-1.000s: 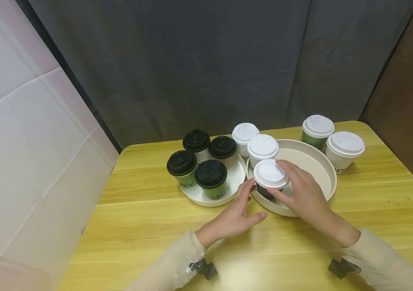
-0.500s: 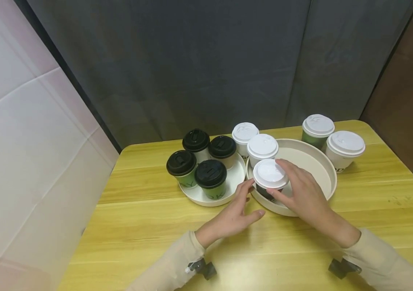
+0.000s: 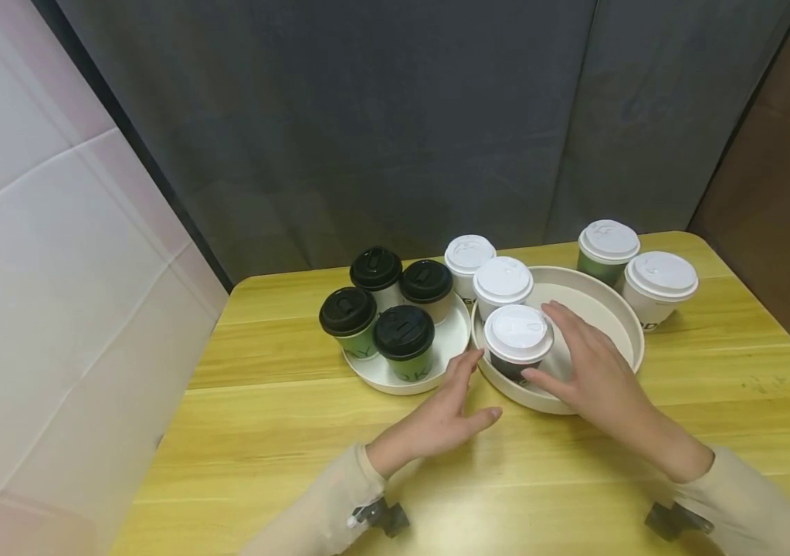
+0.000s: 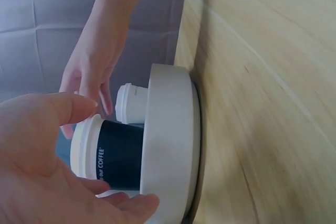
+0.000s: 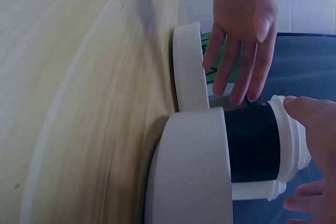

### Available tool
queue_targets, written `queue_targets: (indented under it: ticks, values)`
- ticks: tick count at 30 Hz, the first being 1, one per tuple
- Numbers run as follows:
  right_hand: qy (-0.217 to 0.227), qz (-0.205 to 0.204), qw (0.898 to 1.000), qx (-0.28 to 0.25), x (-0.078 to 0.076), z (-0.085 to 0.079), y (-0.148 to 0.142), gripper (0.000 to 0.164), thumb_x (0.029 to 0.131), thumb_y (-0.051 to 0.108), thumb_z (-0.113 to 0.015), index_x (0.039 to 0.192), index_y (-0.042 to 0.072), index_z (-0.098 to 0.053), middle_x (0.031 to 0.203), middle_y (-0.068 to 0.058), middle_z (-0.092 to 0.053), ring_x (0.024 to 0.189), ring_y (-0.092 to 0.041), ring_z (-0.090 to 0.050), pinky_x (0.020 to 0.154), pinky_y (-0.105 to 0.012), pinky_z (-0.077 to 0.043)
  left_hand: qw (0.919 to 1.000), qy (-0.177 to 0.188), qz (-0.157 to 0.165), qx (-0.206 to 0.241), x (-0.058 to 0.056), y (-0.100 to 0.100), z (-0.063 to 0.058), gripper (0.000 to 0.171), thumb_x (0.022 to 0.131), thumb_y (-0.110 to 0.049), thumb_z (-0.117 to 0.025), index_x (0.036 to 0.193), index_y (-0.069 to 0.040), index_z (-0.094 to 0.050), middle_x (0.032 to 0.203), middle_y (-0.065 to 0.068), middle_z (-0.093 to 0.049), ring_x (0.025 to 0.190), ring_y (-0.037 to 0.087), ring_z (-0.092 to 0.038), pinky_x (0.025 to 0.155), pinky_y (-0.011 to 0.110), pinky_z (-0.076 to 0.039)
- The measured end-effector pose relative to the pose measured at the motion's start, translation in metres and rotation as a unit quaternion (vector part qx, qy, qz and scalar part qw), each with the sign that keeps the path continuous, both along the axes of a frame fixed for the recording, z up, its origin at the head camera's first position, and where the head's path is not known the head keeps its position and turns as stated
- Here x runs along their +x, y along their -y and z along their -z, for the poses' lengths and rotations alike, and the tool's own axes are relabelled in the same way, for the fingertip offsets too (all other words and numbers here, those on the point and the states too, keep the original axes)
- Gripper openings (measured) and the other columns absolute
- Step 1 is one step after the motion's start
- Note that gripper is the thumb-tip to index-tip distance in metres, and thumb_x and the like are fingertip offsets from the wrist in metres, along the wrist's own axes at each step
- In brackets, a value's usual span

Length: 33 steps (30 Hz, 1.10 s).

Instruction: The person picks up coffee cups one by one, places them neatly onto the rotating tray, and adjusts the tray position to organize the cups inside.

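Observation:
A dark paper coffee cup [image 3: 518,333] with a white lid stands upright at the near left of the round beige tray [image 3: 618,332]. My right hand [image 3: 603,382] is just right of it, thumb and fingers spread, with a gap to the lid. On the cup's other side, my left hand [image 3: 432,423] has its fingers extended near the tray rim and holds nothing. The left wrist view shows lettering on the dark cup's side [image 4: 123,153]. Another white-lidded cup [image 3: 503,279] stands right behind the dark one.
Left of the tray, a white plate [image 3: 452,340] carries several black-lidded cups [image 3: 405,332]. A white-lidded cup [image 3: 469,253] stands farther back between plate and tray. Two more white-lidded cups, one green [image 3: 608,241] and one white [image 3: 660,276], stand behind the tray's right side.
My right hand has come off the dark cup's lid and shifted right. The left hand has drawn slightly back to the left. The cups have kept their places.

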State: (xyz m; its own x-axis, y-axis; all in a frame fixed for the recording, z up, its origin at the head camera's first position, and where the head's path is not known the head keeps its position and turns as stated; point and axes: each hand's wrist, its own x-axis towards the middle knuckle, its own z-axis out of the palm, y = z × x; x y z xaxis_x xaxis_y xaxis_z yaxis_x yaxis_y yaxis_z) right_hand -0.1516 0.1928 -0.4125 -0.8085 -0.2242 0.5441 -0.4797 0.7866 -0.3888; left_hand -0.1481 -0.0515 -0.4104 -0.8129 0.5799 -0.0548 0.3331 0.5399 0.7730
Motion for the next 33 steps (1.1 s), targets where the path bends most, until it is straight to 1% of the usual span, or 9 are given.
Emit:
queue_targets:
  ticks: [5,10,13,15,18,22,26,30,33]
  values:
    - [0.01,0.003,1.0,0.004,0.006,0.002,-0.01,0.097,0.07,0.031,-0.089,0.15,0.009,-0.038,0.148,-0.017,-0.049,0.126,-0.04,-0.054,0.104,-0.056,-0.042,0.9996,-0.009,0.005,-0.027,0.004,0.002,-0.001,0.086,0.094,-0.038,-0.061,0.159,-0.011,-0.012,0.165,0.016,-0.014,0.148,0.03,-0.033,0.121,0.048,-0.032]
    - [0.011,0.003,1.0,0.014,0.012,0.003,-0.021,0.097,0.07,0.03,-0.089,0.151,0.011,-0.038,0.148,-0.015,-0.05,0.128,-0.039,-0.053,0.104,-0.055,-0.042,0.9984,-0.027,0.02,-0.047,0.01,0.002,-0.003,0.086,0.093,-0.038,-0.063,0.158,-0.009,-0.015,0.165,0.017,-0.014,0.152,0.03,-0.025,0.123,0.047,-0.029]
    - [0.016,0.004,1.0,0.02,0.015,0.002,-0.028,0.098,0.071,0.031,-0.088,0.152,0.015,-0.036,0.15,-0.013,-0.049,0.13,-0.037,-0.051,0.104,-0.055,-0.042,0.9959,-0.048,0.036,-0.068,0.014,0.001,-0.005,0.086,0.093,-0.039,-0.063,0.158,-0.008,-0.016,0.164,0.015,-0.016,0.152,0.028,-0.024,0.123,0.045,-0.029]
    - [0.016,0.003,1.0,0.023,0.018,0.003,-0.033,0.098,0.071,0.032,-0.088,0.153,0.017,-0.035,0.151,-0.012,-0.048,0.131,-0.037,-0.051,0.107,-0.05,-0.041,0.9923,-0.072,0.048,-0.089,0.017,-0.001,-0.007,0.085,0.093,-0.04,-0.063,0.158,-0.007,-0.017,0.164,0.015,-0.018,0.152,0.028,-0.026,0.123,0.043,-0.031]
    - [0.012,0.002,1.0,0.027,0.021,0.004,-0.04,0.099,0.071,0.032,-0.088,0.153,0.017,-0.035,0.152,-0.011,-0.047,0.131,-0.036,-0.051,0.115,-0.038,-0.037,0.9799,-0.132,0.066,-0.134,0.021,-0.005,-0.007,0.084,0.093,-0.042,-0.062,0.157,-0.005,-0.02,0.161,0.015,-0.026,0.149,0.027,-0.032,0.122,0.039,-0.033]
    - [0.014,-0.003,0.999,0.035,0.026,0.007,-0.048,0.098,0.072,0.033,-0.087,0.153,0.016,-0.035,0.153,-0.013,-0.046,0.13,-0.039,-0.05,0.121,-0.029,-0.03,0.9563,-0.208,0.079,-0.19,0.026,-0.012,-0.006,0.081,0.094,-0.046,-0.06,0.154,-0.004,-0.027,0.157,0.013,-0.035,0.145,0.025,-0.038,0.12,0.035,-0.035]
    - [0.009,-0.01,0.999,0.05,0.03,0.01,-0.057,0.097,0.073,0.031,-0.086,0.154,0.015,-0.036,0.154,-0.014,-0.044,0.133,-0.037,-0.048,0.123,-0.024,-0.025,0.9403,-0.251,0.097,-0.208,0.031,-0.019,-0.005,0.078,0.094,-0.047,-0.06,0.152,-0.003,-0.032,0.154,0.012,-0.04,0.143,0.024,-0.041,0.119,0.034,-0.037]
    - [0.004,-0.016,0.998,0.066,0.033,0.015,-0.065,0.094,0.072,0.03,-0.086,0.153,0.016,-0.038,0.155,-0.013,-0.043,0.136,-0.034,-0.046,0.121,-0.036,-0.031,0.9254,-0.288,0.117,-0.216,0.035,-0.025,-0.001,0.077,0.094,-0.048,-0.06,0.152,-0.005,-0.034,0.154,0.012,-0.04,0.144,0.024,-0.04,0.119,0.034,-0.037]
    - [0.003,-0.02,0.997,0.079,0.035,0.019,-0.071,0.093,0.072,0.03,-0.085,0.152,0.018,-0.039,0.156,-0.012,-0.042,0.133,-0.038,-0.047,0.117,-0.045,-0.034,0.9044,-0.334,0.135,-0.228,0.034,-0.032,0.002,0.077,0.093,-0.05,-0.06,0.151,-0.005,-0.034,0.155,0.012,-0.039,0.146,0.024,-0.039,0.121,0.035,-0.035]
